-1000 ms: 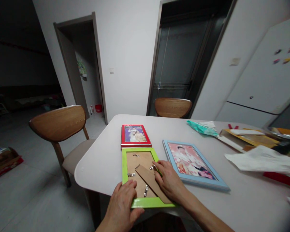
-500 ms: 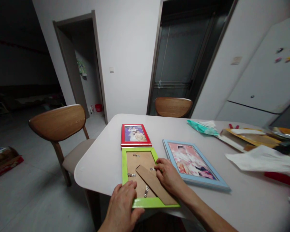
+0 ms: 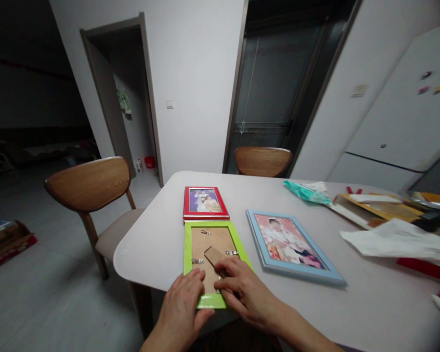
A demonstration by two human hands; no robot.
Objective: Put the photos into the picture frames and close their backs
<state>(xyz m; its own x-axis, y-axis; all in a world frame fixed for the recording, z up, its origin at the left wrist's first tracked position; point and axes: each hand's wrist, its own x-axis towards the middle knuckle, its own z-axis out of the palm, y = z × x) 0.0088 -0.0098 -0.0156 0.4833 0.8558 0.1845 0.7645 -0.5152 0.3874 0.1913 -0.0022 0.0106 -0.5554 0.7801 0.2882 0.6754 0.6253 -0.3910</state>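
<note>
1. a white wall [image 3: 198, 98] backs a dim room; a pale, round-cornered desk [image 3: 157, 234] stands before it.
2. the left hand [image 3: 181, 303] holds the near-left corner of a lime-green, rectangular picture frame [image 3: 187, 244], fingers over its left side, thumb at its near edge.
3. that frame lies back up at the desk's near edge, its long axis running away from the person towards a glossy red picture frame [image 3: 205, 201].
4. the small silver metal clip at the near end [image 3: 218, 291] lies left of the right hand [image 3: 247, 291], right at its fingertips; that hand looks the nearer one.
5. whether the right grip pinches the clip or only presses there, i cannot tell; the fingers mostly cover it.
6. the right hand also hides the frame's near-right corner and most of the slanting brown board stand [image 3: 212, 255].
7. further right lies a light-blue picture frame [image 3: 297, 244]; the clutter past it is hard to make out.
</note>
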